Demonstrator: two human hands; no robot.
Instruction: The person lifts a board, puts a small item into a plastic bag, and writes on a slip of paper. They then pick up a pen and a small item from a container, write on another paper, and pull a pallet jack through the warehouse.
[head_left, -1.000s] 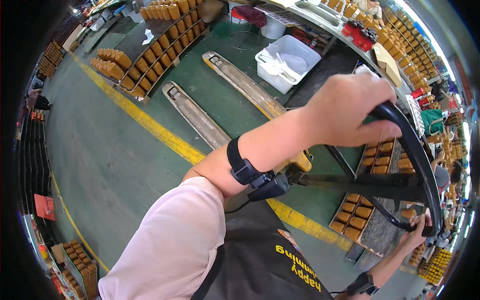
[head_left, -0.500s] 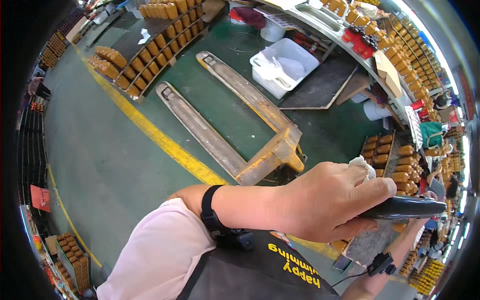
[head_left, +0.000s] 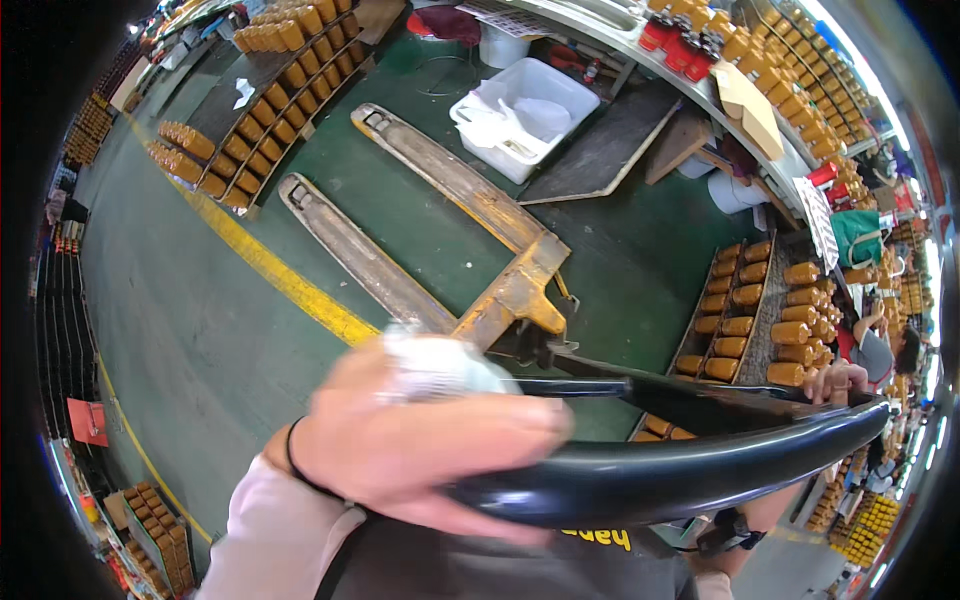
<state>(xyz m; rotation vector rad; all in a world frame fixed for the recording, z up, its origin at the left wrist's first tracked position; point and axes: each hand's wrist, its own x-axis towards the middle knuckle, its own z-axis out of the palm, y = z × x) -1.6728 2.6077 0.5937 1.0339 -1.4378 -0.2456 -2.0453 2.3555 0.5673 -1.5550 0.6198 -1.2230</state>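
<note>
Green floor (head_left: pixel 200 330), yellow line (head_left: pixel 290 285), bottle racks (head_left: pixel 270 60).

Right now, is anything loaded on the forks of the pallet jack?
No, both forks of the pallet jack lie bare on the green floor, while the left hand and right hand grip its black handle.

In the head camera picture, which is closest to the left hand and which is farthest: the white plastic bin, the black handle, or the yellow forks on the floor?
From the left hand:
1. Black handle: gripped by that hand.
2. Yellow forks: on the green floor, just ahead.
3. White plastic bin: farthest, beyond the forks, near the shelf.
</note>
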